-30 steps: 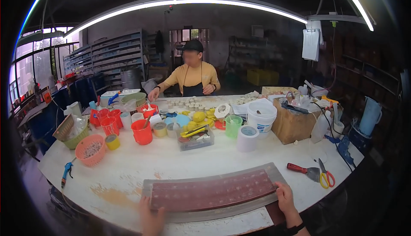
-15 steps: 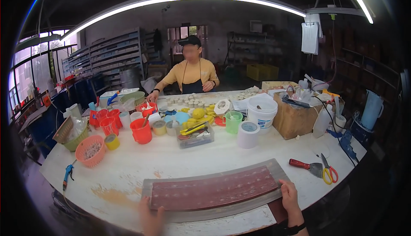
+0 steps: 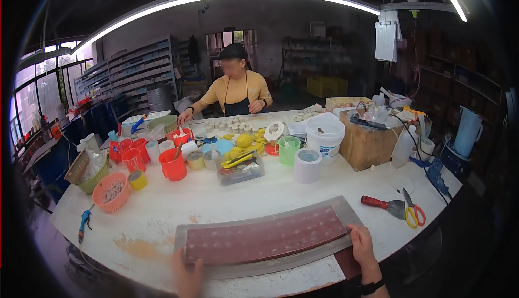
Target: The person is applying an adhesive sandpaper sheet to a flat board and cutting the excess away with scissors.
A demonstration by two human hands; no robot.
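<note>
In front of me on the white table lies a long flat panel (image 3: 265, 236), dark red with rows of pale spots and a wide grey border. My left hand (image 3: 186, 273), somewhat blurred, grips its near left corner, the thumb on the near edge and the fingers at the end. At the opposite end my right hand (image 3: 361, 244) is closed on the grey border, thumb uppermost. A dark red piece (image 3: 347, 261) shows partly from under the panel's near right corner.
To the right lie a scraper (image 3: 383, 206) and scissors (image 3: 414, 209). Behind stand a tape roll (image 3: 307, 165), a tool box (image 3: 240, 174), a red jug (image 3: 172, 164) and a white bucket (image 3: 324, 136). An air gun (image 3: 85, 225) lies left. A co-worker (image 3: 235, 87) works across the table.
The view has shifted slightly, so most things sit a little further left. Both hands stay at the panel's ends. The co-worker's head has tipped further down.
</note>
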